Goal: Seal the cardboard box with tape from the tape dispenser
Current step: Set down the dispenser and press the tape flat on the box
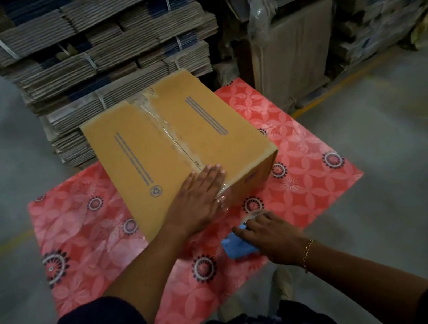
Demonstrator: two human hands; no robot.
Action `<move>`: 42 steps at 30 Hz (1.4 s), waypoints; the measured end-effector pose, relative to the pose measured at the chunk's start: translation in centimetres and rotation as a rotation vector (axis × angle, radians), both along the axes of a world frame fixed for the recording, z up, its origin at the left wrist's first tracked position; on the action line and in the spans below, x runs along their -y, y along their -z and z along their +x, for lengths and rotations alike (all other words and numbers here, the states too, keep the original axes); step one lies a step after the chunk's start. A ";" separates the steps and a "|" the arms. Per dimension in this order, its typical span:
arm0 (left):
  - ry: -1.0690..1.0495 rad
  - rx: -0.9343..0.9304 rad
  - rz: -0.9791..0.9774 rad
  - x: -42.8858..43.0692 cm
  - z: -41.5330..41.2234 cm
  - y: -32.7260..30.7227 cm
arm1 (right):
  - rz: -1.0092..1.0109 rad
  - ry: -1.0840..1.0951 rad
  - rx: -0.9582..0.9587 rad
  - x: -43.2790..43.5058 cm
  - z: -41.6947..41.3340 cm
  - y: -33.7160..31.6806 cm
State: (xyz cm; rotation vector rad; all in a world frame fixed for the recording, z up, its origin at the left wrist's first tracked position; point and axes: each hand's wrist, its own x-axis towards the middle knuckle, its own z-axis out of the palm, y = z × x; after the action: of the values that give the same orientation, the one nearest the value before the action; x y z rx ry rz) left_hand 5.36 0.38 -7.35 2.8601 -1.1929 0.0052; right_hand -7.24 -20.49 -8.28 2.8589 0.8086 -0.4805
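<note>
Brown cardboard box sits on a red floral tabletop, clear tape along its centre seam. Left hand presses flat, fingers spread, on the near edge. Right hand grips the blue tape dispenser beside the box.

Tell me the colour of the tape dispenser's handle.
Blue; the tape dispenser shows under the right hand in the head view.
</note>
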 end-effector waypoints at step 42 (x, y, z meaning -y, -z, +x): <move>0.024 -0.020 0.025 0.0 -0.1 -0.6 | 1.331 1.123 -0.034 -3.0 5.2 0.9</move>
State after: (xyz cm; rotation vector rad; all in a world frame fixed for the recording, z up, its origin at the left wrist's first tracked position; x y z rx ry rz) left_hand 5.26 0.37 -6.76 2.8600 -1.2317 -0.0398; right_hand -2.09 -17.50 -9.23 4.2746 -1.1013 0.0405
